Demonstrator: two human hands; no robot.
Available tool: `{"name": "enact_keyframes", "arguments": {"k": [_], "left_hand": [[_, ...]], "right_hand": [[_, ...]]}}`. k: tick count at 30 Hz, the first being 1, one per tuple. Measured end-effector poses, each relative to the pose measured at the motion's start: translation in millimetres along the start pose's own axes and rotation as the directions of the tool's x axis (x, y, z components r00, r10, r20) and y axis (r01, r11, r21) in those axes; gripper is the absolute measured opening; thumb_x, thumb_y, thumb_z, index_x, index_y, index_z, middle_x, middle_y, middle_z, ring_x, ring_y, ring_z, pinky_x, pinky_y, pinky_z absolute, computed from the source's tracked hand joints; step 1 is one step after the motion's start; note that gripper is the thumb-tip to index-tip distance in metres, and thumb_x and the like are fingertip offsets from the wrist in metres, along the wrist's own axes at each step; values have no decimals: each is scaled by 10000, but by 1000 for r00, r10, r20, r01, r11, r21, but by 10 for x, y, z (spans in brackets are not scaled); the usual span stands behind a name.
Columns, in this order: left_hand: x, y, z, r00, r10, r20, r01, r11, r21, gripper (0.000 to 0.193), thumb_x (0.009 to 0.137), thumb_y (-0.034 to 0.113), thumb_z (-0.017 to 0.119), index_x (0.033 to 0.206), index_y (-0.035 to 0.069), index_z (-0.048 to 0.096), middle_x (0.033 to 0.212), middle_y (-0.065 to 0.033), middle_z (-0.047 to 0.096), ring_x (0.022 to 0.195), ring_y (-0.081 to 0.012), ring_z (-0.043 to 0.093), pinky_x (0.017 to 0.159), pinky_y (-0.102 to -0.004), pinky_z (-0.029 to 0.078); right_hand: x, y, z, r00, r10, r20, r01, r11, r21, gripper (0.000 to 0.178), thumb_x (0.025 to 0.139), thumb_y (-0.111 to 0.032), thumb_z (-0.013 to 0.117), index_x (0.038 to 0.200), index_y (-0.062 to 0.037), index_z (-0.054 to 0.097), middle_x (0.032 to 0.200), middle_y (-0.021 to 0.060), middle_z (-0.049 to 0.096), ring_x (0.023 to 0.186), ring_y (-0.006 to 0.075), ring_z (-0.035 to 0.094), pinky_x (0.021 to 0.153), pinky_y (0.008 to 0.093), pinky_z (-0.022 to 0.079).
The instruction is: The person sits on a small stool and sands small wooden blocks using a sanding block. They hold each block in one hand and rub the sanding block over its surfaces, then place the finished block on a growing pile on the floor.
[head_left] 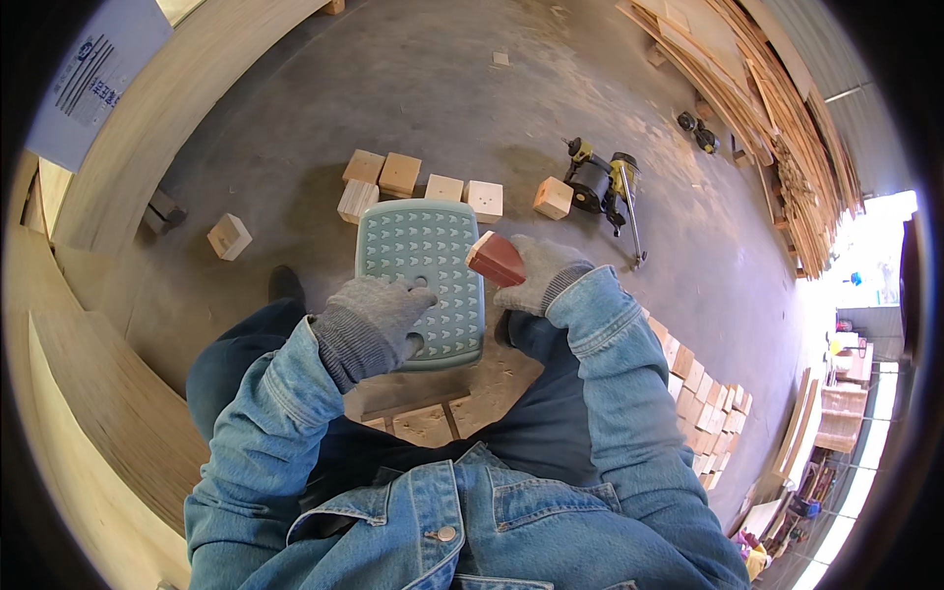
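Note:
A green plastic stool [423, 236] with a raised pattern on its seat stands between my knees. My left hand [379, 310], in a grey glove, is over the seat's left side with thumb and fingers apart and nothing in it. My right hand [539, 270], also gloved, is closed around a reddish-brown block [498, 259] with a pale edge. That block is at the seat's right edge; whether it touches the stool I cannot tell. Just beyond the stool, several pale wooden blocks [400, 174] sit on the floor, some with small holes.
A black and yellow nail gun [595, 182] lies ahead on the right, beside a single wooden block [553, 198]. Many blocks are stacked [708, 413] by my right leg. Long boards [108, 403] line my left; timber strips [787, 147] are piled far right.

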State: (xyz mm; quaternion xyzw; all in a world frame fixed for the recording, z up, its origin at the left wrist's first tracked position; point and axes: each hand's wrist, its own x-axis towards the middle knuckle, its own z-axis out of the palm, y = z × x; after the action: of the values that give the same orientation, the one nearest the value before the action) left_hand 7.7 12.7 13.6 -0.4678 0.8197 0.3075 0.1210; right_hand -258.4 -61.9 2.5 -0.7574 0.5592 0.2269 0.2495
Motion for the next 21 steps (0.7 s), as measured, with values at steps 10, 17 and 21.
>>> {"name": "enact_keyframes", "arguments": {"k": [10,17,21], "left_hand": [[-16,-5,21,1000,0,-27,-1,1000,-4,664,887,341,798,1467,109,575,1234,-174,706,1114,-360,708,1000,-480,573],[13,9,42,999,-40,10,39,999,27,638,916,385,791,1459,123,583,1261,-182,705,1117,-368,708,996,-495,574],[3,6,44,999,-46,18,45,999,26,636,918,390,787,1457,120,585,1257,-181,708,1107,-365,711,985,-495,579]], "right_hand": [[23,22,34,1000,2,11,-2,1000,15,775,833,-551,791,1397,-64,580,1299,197,697,1214,360,687,1041,456,555],[35,51,68,1000,0,4,0,1000,-16,800,842,-565,793,1416,-58,562,1311,201,689,1219,367,684,1048,465,554],[41,49,79,1000,7,7,-7,1000,-14,804,842,-572,794,1417,-60,563,1312,199,691,1220,368,683,1046,469,555]]}}
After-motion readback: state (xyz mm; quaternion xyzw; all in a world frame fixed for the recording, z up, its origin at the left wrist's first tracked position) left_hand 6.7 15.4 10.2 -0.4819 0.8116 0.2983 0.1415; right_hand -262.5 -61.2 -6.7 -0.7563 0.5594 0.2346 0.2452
